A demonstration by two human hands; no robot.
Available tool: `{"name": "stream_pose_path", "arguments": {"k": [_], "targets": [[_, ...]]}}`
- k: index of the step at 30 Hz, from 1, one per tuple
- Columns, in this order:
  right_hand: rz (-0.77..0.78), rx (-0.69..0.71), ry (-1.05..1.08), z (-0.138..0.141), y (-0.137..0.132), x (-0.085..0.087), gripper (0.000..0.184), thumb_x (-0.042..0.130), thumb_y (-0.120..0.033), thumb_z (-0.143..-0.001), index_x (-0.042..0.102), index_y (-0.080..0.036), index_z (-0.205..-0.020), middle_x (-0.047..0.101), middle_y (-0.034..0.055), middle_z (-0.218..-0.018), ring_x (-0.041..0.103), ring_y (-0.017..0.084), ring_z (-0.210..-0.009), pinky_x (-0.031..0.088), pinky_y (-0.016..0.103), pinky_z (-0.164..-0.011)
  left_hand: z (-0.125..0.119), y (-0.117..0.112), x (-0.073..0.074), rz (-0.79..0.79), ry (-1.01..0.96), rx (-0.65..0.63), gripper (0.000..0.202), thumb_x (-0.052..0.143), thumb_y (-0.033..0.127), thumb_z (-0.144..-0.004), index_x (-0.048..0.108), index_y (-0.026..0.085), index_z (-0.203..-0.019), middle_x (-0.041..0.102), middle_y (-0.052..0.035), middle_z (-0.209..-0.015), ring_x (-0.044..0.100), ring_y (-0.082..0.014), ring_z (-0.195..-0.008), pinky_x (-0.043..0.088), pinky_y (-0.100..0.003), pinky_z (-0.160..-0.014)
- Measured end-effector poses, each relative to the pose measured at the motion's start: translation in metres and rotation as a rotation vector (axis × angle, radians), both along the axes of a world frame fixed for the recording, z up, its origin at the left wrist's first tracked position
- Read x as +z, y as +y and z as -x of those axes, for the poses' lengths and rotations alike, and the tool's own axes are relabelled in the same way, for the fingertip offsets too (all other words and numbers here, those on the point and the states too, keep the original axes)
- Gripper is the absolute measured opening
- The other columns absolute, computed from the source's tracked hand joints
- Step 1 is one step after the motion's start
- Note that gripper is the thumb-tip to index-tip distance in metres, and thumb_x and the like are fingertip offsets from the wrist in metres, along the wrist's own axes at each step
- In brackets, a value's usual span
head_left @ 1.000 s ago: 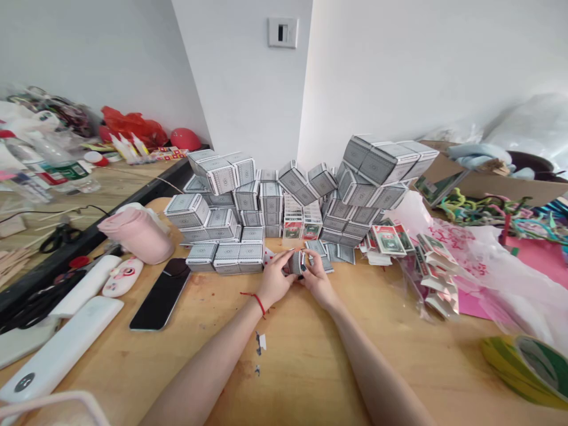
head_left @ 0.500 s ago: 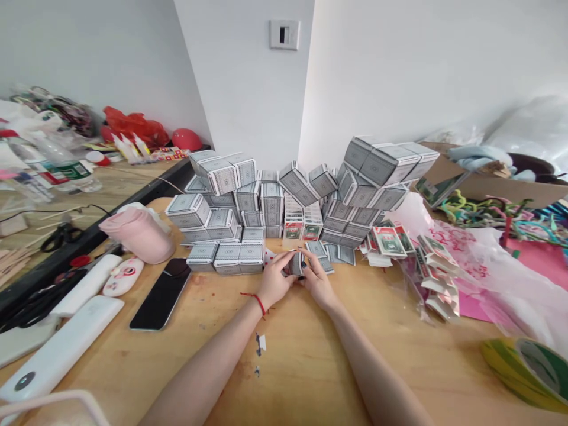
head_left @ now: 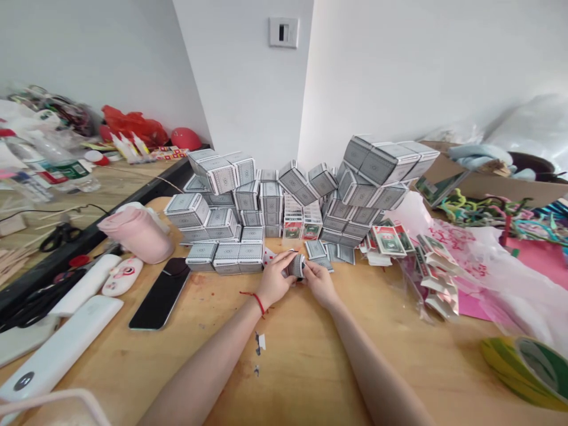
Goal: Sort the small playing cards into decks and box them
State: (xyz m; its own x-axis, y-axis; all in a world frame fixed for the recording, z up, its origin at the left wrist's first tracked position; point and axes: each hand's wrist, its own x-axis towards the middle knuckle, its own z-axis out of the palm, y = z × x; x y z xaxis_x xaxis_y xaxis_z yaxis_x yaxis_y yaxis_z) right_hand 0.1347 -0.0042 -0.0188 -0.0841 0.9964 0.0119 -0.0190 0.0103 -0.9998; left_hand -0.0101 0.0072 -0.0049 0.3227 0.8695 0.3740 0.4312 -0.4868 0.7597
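Observation:
Low over the wooden table, my left hand (head_left: 276, 278) is closed around some grey-backed playing cards (head_left: 296, 265). My right hand (head_left: 320, 283) pinches the right edge of the same cards, its fingers bent together. How many cards are held cannot be made out. Loose grey cards (head_left: 318, 251) lie just behind my right hand. Left of my hands sit blocks of grey cards (head_left: 238, 255), side by side. Behind them rise stacked card blocks (head_left: 271, 198), with tilted ones on top at the right (head_left: 377, 160). Red and green card boxes (head_left: 312, 231) stand in the middle gap.
A black phone (head_left: 160, 294), a white power bank (head_left: 62, 346) and a pink pouch (head_left: 138, 235) lie left. To the right are card boxes (head_left: 389, 241), opened cartons (head_left: 437, 275), crumpled plastic (head_left: 488, 278) and yellow-green tape (head_left: 523, 370). Paper scraps (head_left: 261, 342) lie in front.
My right hand's fingers have drawn in from spread over the cards to a pinch at their right edge, showing more of the cards. My left hand stays nearly in place.

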Motion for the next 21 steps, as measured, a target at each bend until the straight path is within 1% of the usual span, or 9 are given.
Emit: {"name": "stream_pose_path", "arguments": {"k": [4, 9, 16, 21], "targets": [[-0.051, -0.034, -0.078, 0.0003, -0.0009, 0.0016, 0.034, 0.047, -0.044, -0.074, 0.063, -0.015, -0.081, 0.059, 0.0021, -0.067, 0.052, 0.017, -0.066, 0.042, 0.025, -0.057, 0.0001, 0.0007, -0.0015, 0.002, -0.005, 0.006, 0.063, 0.061, 0.002, -0.059, 0.049, 0.024, -0.117, 0.05, -0.0052, -0.121, 0.045, -0.0202, -0.113, 0.035, -0.039, -0.099], [-0.056, -0.03, -0.049, 0.0018, -0.0021, 0.0021, 0.034, 0.046, -0.044, -0.075, 0.062, -0.015, -0.081, 0.059, 0.0026, -0.07, 0.053, 0.018, -0.066, 0.043, 0.025, -0.058, 0.0001, 0.0001, -0.0021, 0.009, -0.021, 0.019, 0.062, 0.062, 0.004, -0.058, 0.05, 0.023, -0.116, 0.05, -0.0055, -0.121, 0.045, -0.0202, -0.112, 0.035, -0.039, -0.099], [-0.079, -0.1, -0.16, 0.003, -0.0033, 0.0027, 0.033, 0.042, -0.042, -0.076, 0.059, -0.014, -0.07, 0.055, 0.0023, -0.064, 0.049, 0.015, -0.06, 0.041, 0.023, -0.055, -0.0017, -0.0014, 0.0008, 0.025, -0.033, 0.032, 0.062, 0.062, 0.003, -0.057, 0.051, 0.023, -0.115, 0.051, -0.0054, -0.119, 0.046, -0.0195, -0.111, 0.035, -0.039, -0.099], [-0.115, -0.136, -0.282, -0.0007, -0.0024, 0.004, 0.033, 0.042, -0.04, -0.075, 0.056, -0.014, -0.062, 0.051, 0.0002, -0.056, 0.045, 0.013, -0.054, 0.035, 0.021, -0.051, -0.0016, -0.0018, 0.0009, 0.037, -0.026, 0.009, 0.06, 0.062, 0.004, -0.058, 0.052, 0.023, -0.114, 0.05, -0.0055, -0.12, 0.046, -0.0195, -0.112, 0.035, -0.039, -0.099]]}}
